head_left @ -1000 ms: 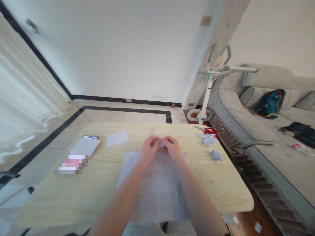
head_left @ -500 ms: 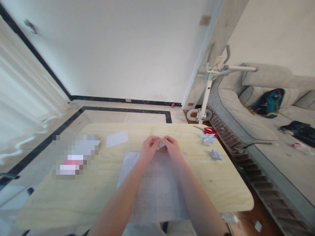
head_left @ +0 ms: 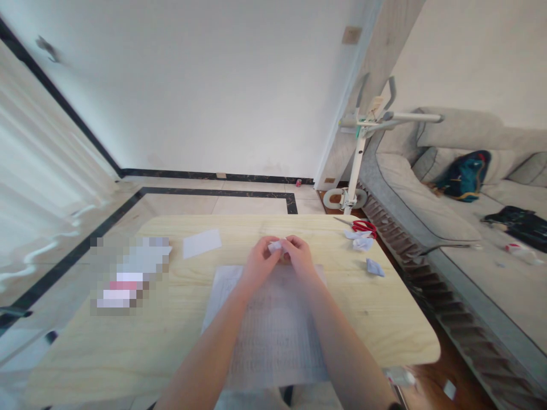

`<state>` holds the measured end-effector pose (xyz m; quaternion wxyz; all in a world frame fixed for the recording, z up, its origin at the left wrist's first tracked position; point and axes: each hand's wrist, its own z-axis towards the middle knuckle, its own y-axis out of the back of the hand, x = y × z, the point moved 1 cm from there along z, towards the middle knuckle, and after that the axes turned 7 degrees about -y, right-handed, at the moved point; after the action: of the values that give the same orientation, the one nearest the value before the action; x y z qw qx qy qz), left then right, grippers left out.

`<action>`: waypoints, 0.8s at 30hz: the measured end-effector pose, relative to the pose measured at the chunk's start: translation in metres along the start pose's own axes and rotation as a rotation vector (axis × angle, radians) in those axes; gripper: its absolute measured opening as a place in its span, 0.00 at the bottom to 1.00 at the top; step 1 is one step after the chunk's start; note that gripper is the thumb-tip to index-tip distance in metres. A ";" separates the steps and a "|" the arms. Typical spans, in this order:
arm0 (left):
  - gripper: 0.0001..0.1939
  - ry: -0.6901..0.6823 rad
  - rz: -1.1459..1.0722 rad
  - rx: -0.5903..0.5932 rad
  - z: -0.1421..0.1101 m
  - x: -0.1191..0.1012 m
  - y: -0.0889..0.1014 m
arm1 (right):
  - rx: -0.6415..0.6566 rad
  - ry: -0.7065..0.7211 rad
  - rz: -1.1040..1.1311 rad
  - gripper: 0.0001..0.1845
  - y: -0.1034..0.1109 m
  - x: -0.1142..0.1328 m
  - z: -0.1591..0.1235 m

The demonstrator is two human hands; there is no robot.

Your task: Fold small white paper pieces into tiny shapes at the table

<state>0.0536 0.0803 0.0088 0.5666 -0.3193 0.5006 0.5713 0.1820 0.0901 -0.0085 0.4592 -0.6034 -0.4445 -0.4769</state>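
My left hand (head_left: 257,263) and my right hand (head_left: 299,256) meet over the middle of a light wooden table (head_left: 128,336). Both pinch a small folded piece of white paper (head_left: 276,246) between their fingertips. Under my forearms lies a large translucent sheet (head_left: 273,336) with faint printed lines. The paper piece is partly hidden by my fingers.
A white paper square (head_left: 202,243) lies to the far left of my hands. Red-handled scissors (head_left: 363,226) and several paper scraps (head_left: 363,244) sit at the table's right, with another folded scrap (head_left: 375,267) nearer. A blurred-out patch covers objects at left. A grey sofa (head_left: 427,210) stands to the right.
My hands stay in the same spot; the fingers have shifted slightly on the small paper, which now shows more toward the left hand. The view has drifted a little.
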 end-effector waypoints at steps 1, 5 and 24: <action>0.14 -0.002 0.009 -0.001 0.000 0.000 0.000 | 0.003 -0.001 0.008 0.12 0.000 0.000 0.000; 0.14 -0.017 0.024 0.000 0.000 0.000 0.001 | -0.004 0.008 0.004 0.13 -0.001 0.000 0.000; 0.12 0.015 -0.004 -0.072 0.002 -0.002 0.004 | 0.052 0.047 -0.026 0.14 -0.002 0.004 -0.004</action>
<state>0.0506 0.0826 0.0120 0.5521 -0.3447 0.4833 0.5855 0.1796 0.0871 -0.0041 0.4790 -0.5740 -0.4536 -0.4851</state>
